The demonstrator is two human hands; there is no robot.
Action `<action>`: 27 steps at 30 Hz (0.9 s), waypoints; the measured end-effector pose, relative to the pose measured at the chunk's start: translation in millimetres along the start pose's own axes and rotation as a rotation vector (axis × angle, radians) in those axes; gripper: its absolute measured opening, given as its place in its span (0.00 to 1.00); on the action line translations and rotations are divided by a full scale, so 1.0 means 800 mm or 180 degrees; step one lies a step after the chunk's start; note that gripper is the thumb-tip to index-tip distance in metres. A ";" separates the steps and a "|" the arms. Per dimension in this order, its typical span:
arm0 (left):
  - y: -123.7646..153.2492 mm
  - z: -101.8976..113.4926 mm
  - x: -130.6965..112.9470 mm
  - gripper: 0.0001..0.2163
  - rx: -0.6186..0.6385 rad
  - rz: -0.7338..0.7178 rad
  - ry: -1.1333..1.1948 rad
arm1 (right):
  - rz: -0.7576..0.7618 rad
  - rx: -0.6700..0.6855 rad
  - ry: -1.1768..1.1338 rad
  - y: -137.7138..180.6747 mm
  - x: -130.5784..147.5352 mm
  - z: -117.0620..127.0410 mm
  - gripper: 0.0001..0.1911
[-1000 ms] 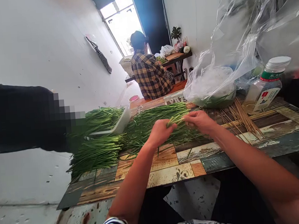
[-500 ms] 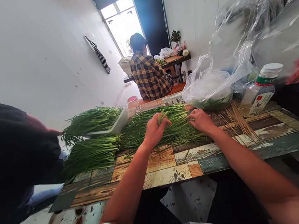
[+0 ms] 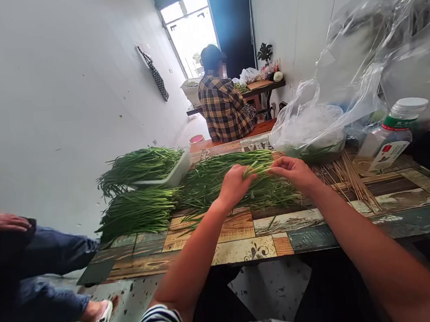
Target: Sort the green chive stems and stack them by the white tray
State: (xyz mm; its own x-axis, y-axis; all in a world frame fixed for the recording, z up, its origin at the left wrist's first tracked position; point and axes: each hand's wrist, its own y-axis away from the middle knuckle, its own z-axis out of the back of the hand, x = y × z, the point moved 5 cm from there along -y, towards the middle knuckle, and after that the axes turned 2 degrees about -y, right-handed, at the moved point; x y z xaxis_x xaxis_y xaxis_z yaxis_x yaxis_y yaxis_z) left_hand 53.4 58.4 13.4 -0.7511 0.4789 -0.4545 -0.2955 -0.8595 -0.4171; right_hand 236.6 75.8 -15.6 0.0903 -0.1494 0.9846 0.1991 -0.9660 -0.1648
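Note:
My left hand (image 3: 235, 185) is closed around a small bunch of green chive stalks (image 3: 256, 168), their cut ends pointing right. My right hand (image 3: 293, 171) pinches the same bunch at those ends. Both hands hover just above a large heap of loose chives (image 3: 216, 180) spread across the patterned table (image 3: 244, 248). A second heap of chives (image 3: 139, 214) lies at the table's left edge, and a white tray (image 3: 175, 174) holds another pile behind it.
Wooden skewers (image 3: 345, 178) lie to the right of my right hand. A bowl under a clear plastic bag (image 3: 309, 129) and a plastic bottle (image 3: 391, 134) stand at the right. A seated person's legs (image 3: 45, 273) are at the left. Another person in a plaid shirt (image 3: 223, 108) sits farther back.
My right hand has come back from the heap to the bunch in my left hand. The person at the left has drawn back, so that now the legs and a hand show.

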 end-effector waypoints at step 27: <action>-0.010 -0.027 0.018 0.15 0.0456 0.0208 0.0780 | 0.1587 -0.0017 0.3988 0.011 0.039 -0.025 0.19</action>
State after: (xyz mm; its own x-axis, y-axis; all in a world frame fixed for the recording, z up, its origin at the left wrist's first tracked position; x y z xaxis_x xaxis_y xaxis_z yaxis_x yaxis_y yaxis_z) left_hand 57.7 75.9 -6.5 -0.6115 0.4357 -0.6605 -0.3447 -0.8981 -0.2733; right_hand 221.5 58.5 15.0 -0.7943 -0.5699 0.2103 0.4027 -0.7532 -0.5202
